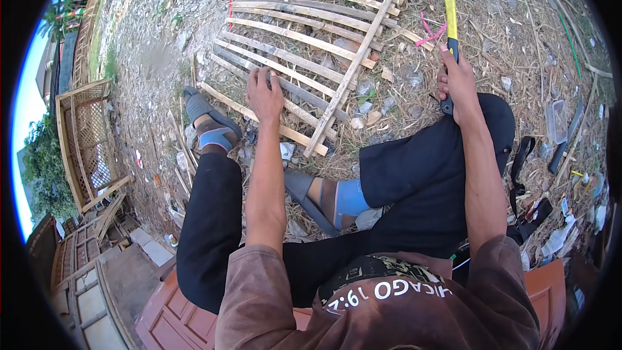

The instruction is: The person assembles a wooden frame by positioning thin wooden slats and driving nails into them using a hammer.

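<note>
A panel of pale bamboo slats (304,32) lies flat on the littered ground in front of me, with one long cross slat nailed diagonally over it. My left hand (264,94) presses down on the nearest slats at the panel's lower left. My right hand (457,84) rests on my right knee and grips the black end of a hammer (449,19) with a yellow shaft. Its steel claw head points up, raised above the ground to the right of the panel. I sit with both sandalled feet near the panel's near edge.
Dry grass, stones and plastic scraps cover the ground. A pink strip (429,32) lies beside the hammer. A clear plastic container (556,120) and a dark tool (565,139) lie at the right. Finished bamboo lattice frames (84,136) stand at the left. I sit on a reddish panelled door (175,314).
</note>
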A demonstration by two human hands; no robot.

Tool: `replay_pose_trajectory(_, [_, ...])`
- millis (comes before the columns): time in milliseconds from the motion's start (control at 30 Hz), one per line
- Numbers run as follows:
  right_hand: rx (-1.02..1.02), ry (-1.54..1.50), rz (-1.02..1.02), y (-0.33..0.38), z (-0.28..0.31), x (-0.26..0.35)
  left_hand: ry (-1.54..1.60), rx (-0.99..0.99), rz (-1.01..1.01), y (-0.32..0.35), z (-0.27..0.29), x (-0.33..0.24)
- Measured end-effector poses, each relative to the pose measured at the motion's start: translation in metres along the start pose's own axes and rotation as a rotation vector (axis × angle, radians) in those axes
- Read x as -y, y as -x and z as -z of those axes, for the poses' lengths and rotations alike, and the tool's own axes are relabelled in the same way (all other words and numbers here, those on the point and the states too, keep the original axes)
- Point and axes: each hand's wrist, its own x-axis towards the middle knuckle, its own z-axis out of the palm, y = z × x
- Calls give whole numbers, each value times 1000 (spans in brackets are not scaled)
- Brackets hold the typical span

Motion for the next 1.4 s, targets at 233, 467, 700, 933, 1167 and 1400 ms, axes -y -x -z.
replay_pose_trajectory(233, [-2, -12, -11, 1, -1, 1, 8, -79, 73, 7, 4, 6])
replay_pose_trajectory(467, [5, 20, 7, 2, -3, 0, 68, 1, 169, 23, 4, 50])
replay_pose_trajectory(700, [5, 29, 3, 3, -2, 1, 47, -26, 207, 24, 9, 30])
replay_pose_trajectory(933, [-1, 35, 6, 3, -1, 2, 57, -76, 165, 23, 7, 32])
replay_pose_trajectory(1167, [1, 47, 24, 1, 0, -2, 61, -123, 122, 22, 6, 32])
replay_pose_trajectory(1400, [4, 41, 21, 4, -1, 1, 110, -142, 98, 22, 8, 33])
